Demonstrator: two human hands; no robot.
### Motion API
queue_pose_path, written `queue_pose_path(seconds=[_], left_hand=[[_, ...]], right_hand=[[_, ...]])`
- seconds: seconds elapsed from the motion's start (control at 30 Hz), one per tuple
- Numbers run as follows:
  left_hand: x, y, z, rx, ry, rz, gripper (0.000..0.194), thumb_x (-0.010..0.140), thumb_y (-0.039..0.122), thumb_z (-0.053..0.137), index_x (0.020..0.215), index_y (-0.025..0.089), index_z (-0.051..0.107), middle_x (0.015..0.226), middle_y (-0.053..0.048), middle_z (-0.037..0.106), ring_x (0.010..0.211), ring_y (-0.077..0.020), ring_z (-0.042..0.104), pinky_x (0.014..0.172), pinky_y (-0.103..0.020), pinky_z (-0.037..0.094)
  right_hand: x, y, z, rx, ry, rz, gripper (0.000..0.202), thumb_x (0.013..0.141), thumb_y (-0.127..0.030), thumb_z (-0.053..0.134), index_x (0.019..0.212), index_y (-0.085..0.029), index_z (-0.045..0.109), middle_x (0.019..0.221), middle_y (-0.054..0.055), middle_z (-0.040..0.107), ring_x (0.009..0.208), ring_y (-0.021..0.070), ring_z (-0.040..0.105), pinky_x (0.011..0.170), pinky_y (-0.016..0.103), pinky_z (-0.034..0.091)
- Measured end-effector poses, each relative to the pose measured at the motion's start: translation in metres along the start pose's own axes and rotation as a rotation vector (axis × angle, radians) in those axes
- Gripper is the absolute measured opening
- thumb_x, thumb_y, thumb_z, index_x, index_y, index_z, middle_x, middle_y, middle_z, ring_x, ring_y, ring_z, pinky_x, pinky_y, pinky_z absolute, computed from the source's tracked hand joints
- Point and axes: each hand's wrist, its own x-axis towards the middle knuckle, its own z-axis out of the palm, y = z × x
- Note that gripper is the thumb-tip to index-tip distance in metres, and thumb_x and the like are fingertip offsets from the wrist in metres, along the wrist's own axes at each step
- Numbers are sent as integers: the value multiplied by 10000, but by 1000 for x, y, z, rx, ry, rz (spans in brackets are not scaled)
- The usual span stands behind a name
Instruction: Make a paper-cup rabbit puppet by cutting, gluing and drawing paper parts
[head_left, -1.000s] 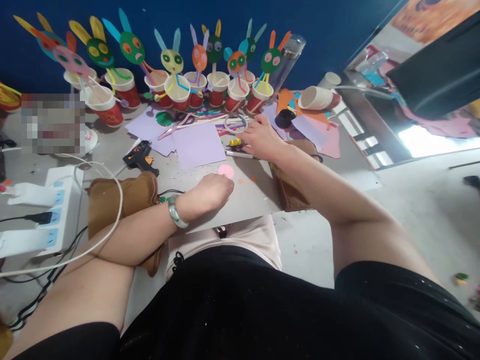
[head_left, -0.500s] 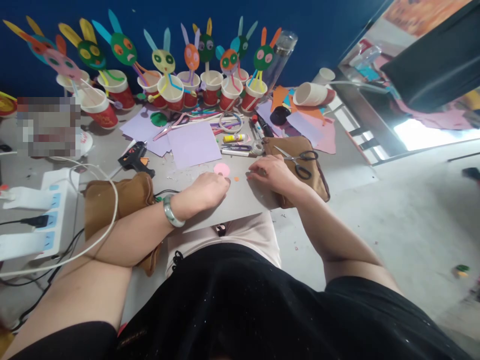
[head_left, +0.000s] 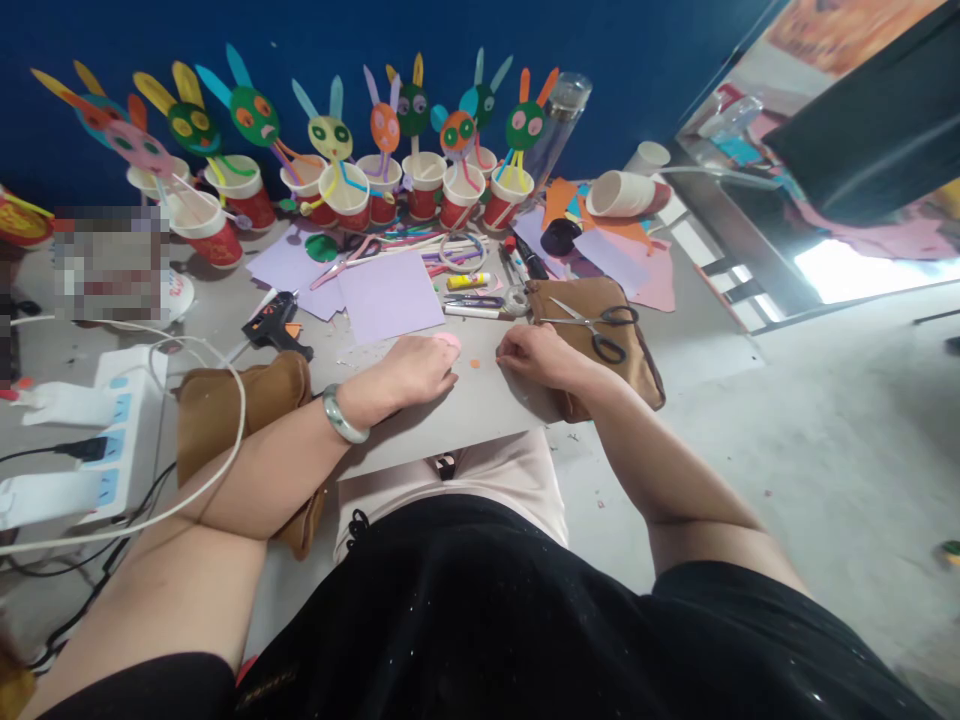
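Observation:
My left hand (head_left: 421, 369), with a jade-coloured bangle (head_left: 346, 414) on the wrist, rests on the table with its fingers curled. It partly covers a pink paper disc (head_left: 448, 341); what its fingers hold, if anything, is hidden. A small orange paper dot (head_left: 474, 364) lies between the two hands. My right hand (head_left: 538, 354) has its fingers bent together, tips down at the table; I cannot make out anything in them. Its wrist lies by a brown pouch (head_left: 626, 370), on which scissors (head_left: 592, 322) with black handles rest, blades apart.
Behind my hands lie lilac paper (head_left: 391, 295), a glue stick (head_left: 468, 282) and several pens. Red-and-white cups (head_left: 345, 195) with rabbit-faced figures line the wall. To the left are a glue gun (head_left: 276, 325), another brown pouch (head_left: 244, 392) and a power strip (head_left: 127, 425) with loose cables.
My left hand has shifted slightly up and now covers more of the pink disc. My right hand's fingers have drawn closer together. The whole view has shifted slightly.

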Motion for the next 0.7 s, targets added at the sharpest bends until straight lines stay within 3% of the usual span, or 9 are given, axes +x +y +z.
queue_pose_path(seconds=[0.13,0.23,0.47,0.6,0.7], left_hand=[[2,-3,0,-77,21,-22,175,930,250,558,1014,161,683,1053,-114,743,962,-260,692,782,-341,478],[7,-7,2,-215,64,-108,213,929,289,569,1040,175,710,1032,-96,765,950,-255,700,781,-338,485],[16,-16,4,-704,357,-284,222,877,341,668,984,148,694,921,-58,772,736,-167,676,698,-282,491],[16,-20,-1,-814,522,-368,129,870,269,673,933,159,651,947,-45,760,742,-134,649,696,-260,500],[16,-24,-4,-844,564,-391,110,872,235,666,950,159,649,979,-48,753,801,-135,657,704,-247,505]], right_hand=[[-2,-5,-6,70,33,-28,76,815,-205,656,750,-200,696,758,45,722,708,205,631,800,382,452],[1,-15,-14,288,104,-69,78,820,-247,674,754,-207,684,771,38,725,732,201,640,750,356,472],[36,-50,-21,896,224,-160,282,782,-444,822,799,-224,647,758,8,703,703,161,622,707,330,523],[58,-54,-15,1047,214,-197,397,732,-537,870,794,-224,634,731,-9,686,686,146,616,718,327,535],[67,-50,-7,1112,184,-211,447,712,-591,872,794,-221,635,744,-7,698,670,137,606,710,319,528]])
